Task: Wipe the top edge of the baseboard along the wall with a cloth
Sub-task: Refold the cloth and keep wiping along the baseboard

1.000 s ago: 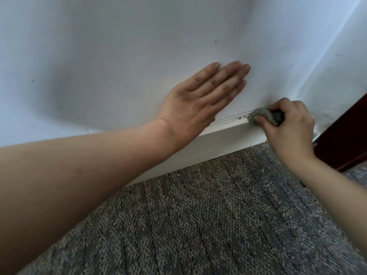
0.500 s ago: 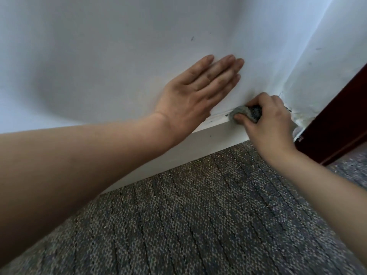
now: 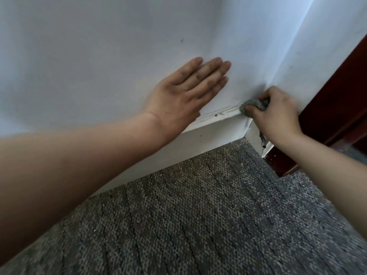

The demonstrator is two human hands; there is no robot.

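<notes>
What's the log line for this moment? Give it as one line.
step: wipe baseboard top edge | right hand: grips cloth on edge near corner | left hand: flat on wall

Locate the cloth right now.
Head view, right of centre: the cloth is gripped in the right hand, on the baseboard top edge by the wall corner.

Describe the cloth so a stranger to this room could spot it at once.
Follow the white wall down to the baseboard, near the corner by the door frame. On its top edge sits the cloth, gripped by the right hand. It is the only grey, crumpled thing against the white.
</notes>
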